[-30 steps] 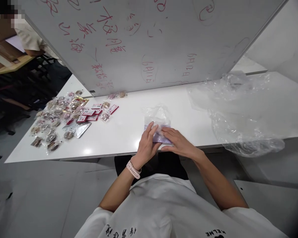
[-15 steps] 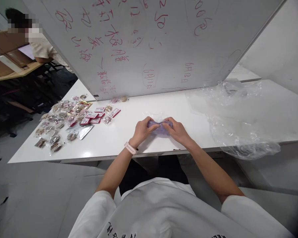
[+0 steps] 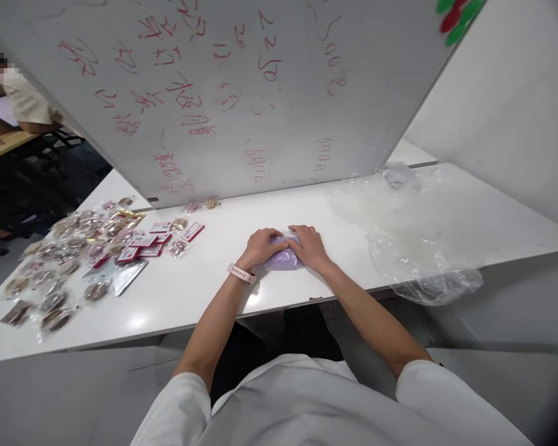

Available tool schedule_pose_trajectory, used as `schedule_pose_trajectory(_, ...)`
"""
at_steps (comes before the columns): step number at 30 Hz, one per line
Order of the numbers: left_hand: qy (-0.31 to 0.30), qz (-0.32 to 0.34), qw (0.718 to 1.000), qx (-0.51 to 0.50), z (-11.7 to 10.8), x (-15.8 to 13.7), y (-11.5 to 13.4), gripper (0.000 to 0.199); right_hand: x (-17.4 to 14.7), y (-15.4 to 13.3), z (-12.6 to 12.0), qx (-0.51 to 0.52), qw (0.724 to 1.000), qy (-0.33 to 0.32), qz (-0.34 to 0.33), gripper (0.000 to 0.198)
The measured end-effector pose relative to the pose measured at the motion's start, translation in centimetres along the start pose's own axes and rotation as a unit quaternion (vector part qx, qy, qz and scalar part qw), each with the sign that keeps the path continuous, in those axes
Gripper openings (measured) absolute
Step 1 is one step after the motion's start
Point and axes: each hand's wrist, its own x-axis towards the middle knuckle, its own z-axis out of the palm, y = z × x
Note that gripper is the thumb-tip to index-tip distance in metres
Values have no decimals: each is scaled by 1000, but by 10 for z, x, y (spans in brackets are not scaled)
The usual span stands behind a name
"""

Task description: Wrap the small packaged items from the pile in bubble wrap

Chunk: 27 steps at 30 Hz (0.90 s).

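A shiny purple packet (image 3: 283, 260), seemingly wrapped in clear plastic, lies on the white table (image 3: 214, 279) close to its front edge. From its left side my left hand (image 3: 261, 246), with a pale pink watch band on the wrist, is closed on it, thumb across the top. My right hand (image 3: 310, 249) grips the other side, its thumb meeting the left one near the middle. The fingers hide the packet's far part, and a bit of clear film shows between the hands.
Many small wrapped packets (image 3: 56, 300) and several red-and-white boxes (image 3: 143, 240) are spread on the left. Crumpled clear plastic sheeting (image 3: 400, 254) covers the right and hangs over the edge. A whiteboard (image 3: 279, 136) stands behind. A person (image 3: 28, 99) sits at the far left.
My view has swung to the right and up. The hands have spread flatter over the purple packet, and more of its near side shows below the thumbs.
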Motion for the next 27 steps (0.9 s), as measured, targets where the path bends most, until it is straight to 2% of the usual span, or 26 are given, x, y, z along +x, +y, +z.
schedule_pose_trajectory(3,60,46,996,-44,5,-6,0,25,2,6,-12,134,989,-60,-11,41)
schedule_pose_trajectory(6,124,109,984,-66,13,-13,1,16,-1,11,-28,259,955,-145,-9,46)
schedule_pose_trajectory(9,136,167,974,-70,21,-20,8,12,-9,12,-45,315,924,-214,-30,44)
schedule_pose_trajectory(12,145,208,962,-98,26,-25,18,13,-20,11,-74,256,945,-199,-39,30)
schedule_pose_trajectory(14,179,212,952,-128,26,-26,21,20,-23,18,-108,215,960,-174,-36,25)
schedule_pose_trajectory(15,199,201,949,-142,26,-25,22,24,-21,27,-130,213,965,-147,-29,24)
schedule_pose_trajectory(16,216,179,948,-150,25,-24,21,27,-16,38,-153,223,971,-87,-14,23)
schedule_pose_trajectory(17,224,146,951,-153,25,-22,20,28,-9,54,-178,235,972,25,6,22)
schedule_pose_trajectory(18,222,104,957,-153,25,-20,19,27,2,73,-202,241,954,176,25,23)
schedule_pose_trajectory(19,207,60,965,-148,25,-18,17,26,17,94,-226,230,915,328,44,24)
schedule_pose_trajectory(20,184,23,972,-141,26,-15,15,26,34,118,-247,211,874,432,75,29)
schedule_pose_trajectory(21,158,-4,979,-130,27,-12,13,25,52,141,-265,194,835,503,114,32)
schedule_pose_trajectory(22,136,-18,984,-118,28,-10,11,25,72,164,-278,184,806,544,144,36)
schedule_pose_trajectory(23,121,-22,987,-104,29,-8,10,24,91,186,-287,181,793,553,183,40)
schedule_pose_trajectory(25,115,-18,990,-78,30,-5,8,23,124,221,-292,146,808,521,233,43)
schedule_pose_trajectory(27,117,-16,991,-68,31,-4,8,22,146,244,-281,105,841,476,233,37)
